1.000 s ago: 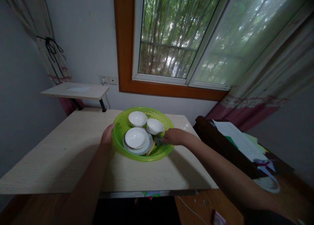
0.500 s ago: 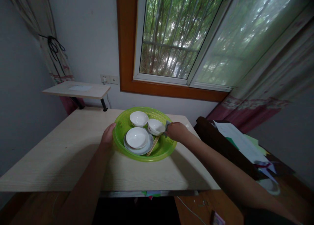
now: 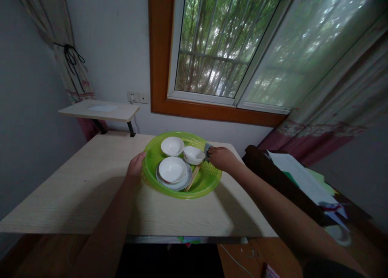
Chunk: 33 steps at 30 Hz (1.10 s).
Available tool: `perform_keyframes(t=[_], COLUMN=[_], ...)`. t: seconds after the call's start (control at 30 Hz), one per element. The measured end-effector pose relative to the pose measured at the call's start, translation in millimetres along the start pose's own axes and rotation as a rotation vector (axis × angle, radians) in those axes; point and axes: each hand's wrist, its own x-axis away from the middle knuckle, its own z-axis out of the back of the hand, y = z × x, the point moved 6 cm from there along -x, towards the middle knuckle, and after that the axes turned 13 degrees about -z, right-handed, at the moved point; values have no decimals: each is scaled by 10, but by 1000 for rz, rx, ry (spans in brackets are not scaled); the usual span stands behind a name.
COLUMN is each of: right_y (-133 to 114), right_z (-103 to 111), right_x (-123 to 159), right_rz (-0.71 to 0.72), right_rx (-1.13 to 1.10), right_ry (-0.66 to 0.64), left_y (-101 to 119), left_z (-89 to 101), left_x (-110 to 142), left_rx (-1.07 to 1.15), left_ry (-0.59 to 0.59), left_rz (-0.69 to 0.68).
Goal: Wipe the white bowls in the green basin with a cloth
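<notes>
A green plastic basin (image 3: 182, 195) stands on the pale wooden table. Three white bowls are inside: one at the back (image 3: 172, 146), a smaller one on the right (image 3: 193, 154), and one (image 3: 172, 169) resting on a plate (image 3: 160, 181) at the front. Wooden chopsticks (image 3: 193, 177) lean to the right of that plate. My left hand (image 3: 136, 165) grips the basin's left rim; its fingertips are partly hidden. In my right hand (image 3: 222, 157) is a bunched grey cloth (image 3: 207, 150), held at the basin's right rim, beside the small bowl.
A low raised shelf (image 3: 100, 110) with a paper on it stands at the table's back left. Right of the table, papers (image 3: 298, 177) lie by a dark brown piece (image 3: 280, 187). Behind is a window (image 3: 212, 47), and a white cable (image 3: 235, 262) runs across the floor.
My right hand has moved slightly right with the cloth, which now sits farther from the small bowl. My left hand stays on the rim. The whole view has shifted a little.
</notes>
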Motion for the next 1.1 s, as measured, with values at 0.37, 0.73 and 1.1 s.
perform_keyframes(t=[0.37, 0.73, 1.1], right_y=[-7, -30, -186], right_z=[-75, -245, -356], right_x=[13, -378, -614], right_rz=[28, 29, -4], right_rx=[25, -5, -9], right_ry=[57, 103, 140], left_y=[-25, -23, -87], left_z=[21, 26, 41], left_x=[-18, -16, -48], left_rx=[0, 13, 39], left_ry=[52, 28, 44], left_rz=[54, 40, 66])
